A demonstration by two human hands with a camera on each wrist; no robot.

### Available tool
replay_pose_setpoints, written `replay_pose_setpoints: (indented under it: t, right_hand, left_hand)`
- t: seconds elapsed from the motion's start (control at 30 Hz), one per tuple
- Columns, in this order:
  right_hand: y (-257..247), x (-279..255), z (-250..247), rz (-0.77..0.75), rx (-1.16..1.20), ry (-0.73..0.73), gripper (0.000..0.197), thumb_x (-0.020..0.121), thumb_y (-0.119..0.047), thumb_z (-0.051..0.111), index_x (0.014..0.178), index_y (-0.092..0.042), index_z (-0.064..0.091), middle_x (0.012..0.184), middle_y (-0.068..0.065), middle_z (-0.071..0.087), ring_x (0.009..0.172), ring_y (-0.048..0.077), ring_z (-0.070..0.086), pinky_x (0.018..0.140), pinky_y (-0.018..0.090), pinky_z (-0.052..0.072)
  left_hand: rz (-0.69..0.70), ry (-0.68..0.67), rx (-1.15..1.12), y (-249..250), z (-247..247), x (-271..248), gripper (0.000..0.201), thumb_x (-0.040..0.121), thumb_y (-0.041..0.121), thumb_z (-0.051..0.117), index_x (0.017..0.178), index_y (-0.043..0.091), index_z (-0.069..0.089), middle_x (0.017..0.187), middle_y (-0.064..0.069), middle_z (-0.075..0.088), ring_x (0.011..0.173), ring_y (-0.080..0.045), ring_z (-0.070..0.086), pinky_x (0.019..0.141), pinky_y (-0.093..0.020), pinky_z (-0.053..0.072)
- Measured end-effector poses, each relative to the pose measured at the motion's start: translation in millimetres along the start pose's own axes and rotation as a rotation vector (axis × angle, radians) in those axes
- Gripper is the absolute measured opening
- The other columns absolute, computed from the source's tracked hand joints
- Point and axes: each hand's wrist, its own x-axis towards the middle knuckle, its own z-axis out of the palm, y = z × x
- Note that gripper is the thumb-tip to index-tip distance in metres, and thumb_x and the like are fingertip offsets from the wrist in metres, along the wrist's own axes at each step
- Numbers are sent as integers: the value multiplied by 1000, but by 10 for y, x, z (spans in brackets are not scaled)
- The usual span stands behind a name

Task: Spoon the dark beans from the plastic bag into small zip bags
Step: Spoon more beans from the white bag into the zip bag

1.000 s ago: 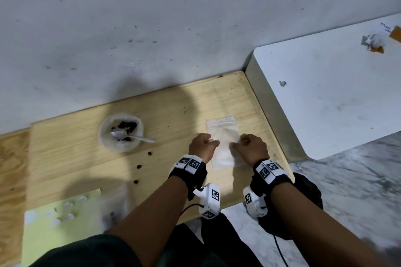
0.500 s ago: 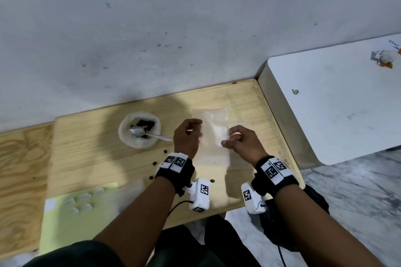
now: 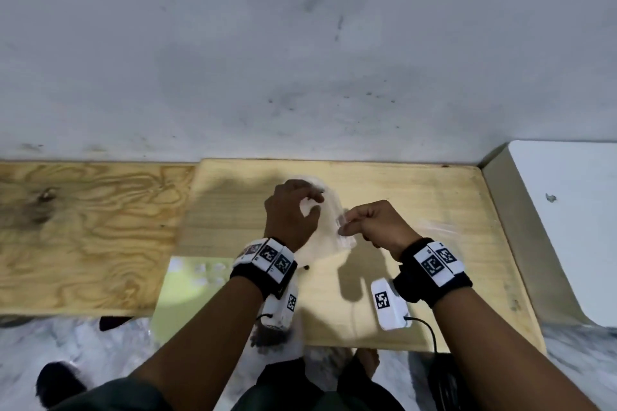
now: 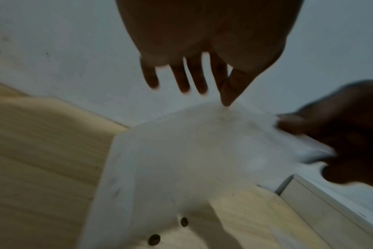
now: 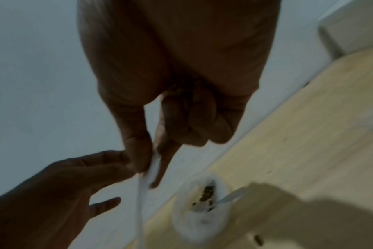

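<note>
A small clear zip bag point(image 3: 329, 233) hangs just above the pale wooden board point(image 3: 417, 197), held between both hands. My right hand point(image 3: 347, 225) pinches one upper edge between thumb and forefinger point(image 5: 138, 151), its other fingers curled. My left hand point(image 3: 315, 205) meets the opposite edge with thumb tip point(image 4: 227, 101) and forefinger, the remaining fingers straight. The zip bag point(image 4: 181, 160) looks empty. The plastic bag of dark beans point(image 5: 202, 207) stands open on the board with a spoon point(image 5: 232, 196) in it. In the head view my left hand hides most of it.
Loose beans point(image 4: 154, 239) lie on the board under the zip bag. A pale green sheet point(image 3: 187, 294) with white bits overlaps the board's near left corner. Darker plywood point(image 3: 83, 227) lies left, a white table point(image 3: 567, 210) right, and a grey wall point(image 3: 300, 60) behind.
The zip bag lay flat on the board under both hands. Both hands have lifted it and carried it left, in front of the bean bag.
</note>
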Motion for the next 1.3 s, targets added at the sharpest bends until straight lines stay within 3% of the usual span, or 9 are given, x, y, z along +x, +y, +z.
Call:
replay_pose_setpoints:
  t: [0.07, 0.2, 0.3, 0.4, 0.5, 0.7, 0.93, 1.1, 1.3]
  right_hand:
    - [-118, 49, 178, -59, 24, 52, 14, 71, 5, 80, 76, -7, 77, 62, 2, 71, 53, 4, 59, 51, 13, 45]
    - [-248, 158, 475, -165, 32, 52, 19, 67, 5, 84, 74, -12, 79, 81, 16, 76, 76, 21, 72, 81, 34, 60]
    - [-307, 173, 572, -223, 45, 5, 12, 71, 5, 82, 81, 1, 77, 72, 9, 74, 66, 8, 68, 73, 25, 56]
    - [-335, 175, 546, -188, 62, -44, 7, 81, -8, 79, 82, -4, 74, 62, -7, 67, 54, -2, 57, 53, 15, 43]
    - [-312, 206, 473, -100, 20, -74, 6, 84, -21, 77, 81, -17, 73, 69, -8, 65, 64, 5, 55, 56, 22, 40]
    - [-265, 207, 392, -74, 35, -89, 13, 87, -11, 69, 77, -17, 73, 72, 1, 62, 64, 10, 52, 55, 24, 39]
    - [-224, 206, 398, -313, -219, -67, 18, 92, -10, 64, 77, -19, 66, 72, -1, 66, 52, 4, 49, 54, 15, 40]
    - [-191, 254, 378, -362, -350, 58, 10, 85, -20, 73, 76, -21, 71, 72, -8, 71, 44, -1, 52, 49, 11, 34]
    - [-140, 278, 379, -360, -285, 72, 25, 86, -16, 74, 64, -20, 63, 52, -23, 60, 45, -1, 52, 50, 12, 33]
  left_hand:
    - [-1, 113, 47, -33, -133, -64, 8, 74, 35, 72, 77, 30, 68, 94, 10, 66, 94, -15, 62, 82, -32, 46]
    - [-259, -14, -161, -1, -289, -76, 34, 76, 52, 75, 62, 22, 64, 61, 9, 66, 60, -4, 62, 64, -20, 50]
    - [-396, -17, -372, -65, -327, -48, 40, 71, 51, 72, 63, 12, 66, 62, -4, 70, 65, -25, 70, 71, -42, 60]
    - [-443, -65, -600, -78, -373, -42, 27, 84, 28, 72, 69, 6, 65, 71, -12, 72, 70, -33, 72, 76, -54, 60]
    - [-408, -123, -675, -107, -389, -70, 21, 90, 17, 69, 72, 8, 64, 77, -13, 71, 74, -31, 72, 78, -48, 60]
    - [-471, -145, -724, -105, -332, -91, 30, 92, 4, 58, 65, 14, 65, 75, -13, 71, 77, -35, 71, 79, -46, 60]
    - [-638, -190, -694, 48, -325, 52, 21, 86, 6, 61, 65, 4, 66, 66, -18, 67, 67, -34, 72, 73, -45, 62]
    - [-550, -171, -579, 13, -254, 55, 17, 75, 17, 61, 65, 3, 60, 70, -19, 71, 73, -37, 73, 74, -51, 61]
    - [-422, -204, -528, 81, -251, 24, 22, 91, 6, 56, 75, -8, 59, 62, -10, 69, 64, -30, 74, 61, -40, 62]
